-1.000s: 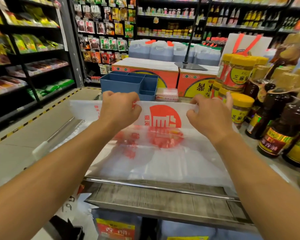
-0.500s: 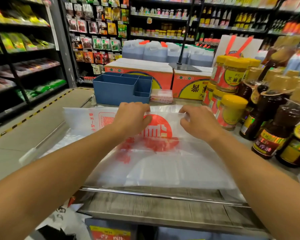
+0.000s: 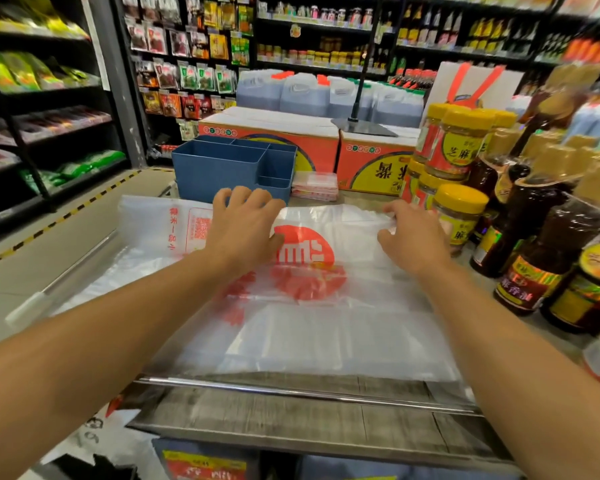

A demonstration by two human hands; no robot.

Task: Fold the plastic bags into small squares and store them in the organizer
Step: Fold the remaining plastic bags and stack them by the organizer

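Plastic bag (image 3: 326, 306) lies flat on the counter (image 3: 291, 424), far edge doubled toward the near side. Left hand (image 3: 245, 226) presses the fold, fingers spread. Right hand (image 3: 413, 233) pinches the far right edge. Judged: first fold in hand; creasing next. Organizer (image 3: 222, 168) stands just beyond.

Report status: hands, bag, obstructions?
Left hand flat on plastic bag; right hand pinching its far edge. Organizer behind. Jars crowd right side.

plastic bag (image 3: 326, 323): clear/white, red round logo + red text. organizer (image 3: 219, 171): solid blue. jars (image 3: 459, 216): yellow lids, red/yellow labels. boxes (image 3: 274, 140): orange/yellow print. counter (image 3: 291, 420): grey woodgrain.
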